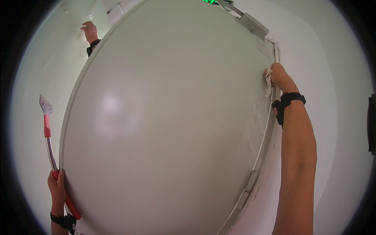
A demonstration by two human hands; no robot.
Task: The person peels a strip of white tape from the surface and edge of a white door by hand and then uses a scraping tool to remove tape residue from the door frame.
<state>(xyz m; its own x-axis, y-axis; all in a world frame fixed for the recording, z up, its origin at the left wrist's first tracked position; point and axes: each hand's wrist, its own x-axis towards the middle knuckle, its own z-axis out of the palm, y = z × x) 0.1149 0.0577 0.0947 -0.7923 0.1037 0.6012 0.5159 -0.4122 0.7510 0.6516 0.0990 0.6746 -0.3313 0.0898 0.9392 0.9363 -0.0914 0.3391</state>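
Observation:
My left hand [57, 186] is wrapped around the red grip of a long-handled scraper [50, 151] at the lower left. The tool stands nearly upright beside the door's free edge, with its pale blade head at the top. A large pale door panel [164, 117] fills the middle of the view. At its hinge edge on the right, my right hand [278, 75] pinches a crumpled whitish strip [268, 83], perhaps film or tape; its fingertips are partly hidden. Loose clear film [258, 117] clings to the panel below that hand.
Another person's hand [90, 30] reaches out from behind the door at the upper left. A metal door closer [252, 26] juts from the top right corner, near a green-lit sign [213, 1]. A hinge [248, 183] sits lower right, beside a white wall [308, 67].

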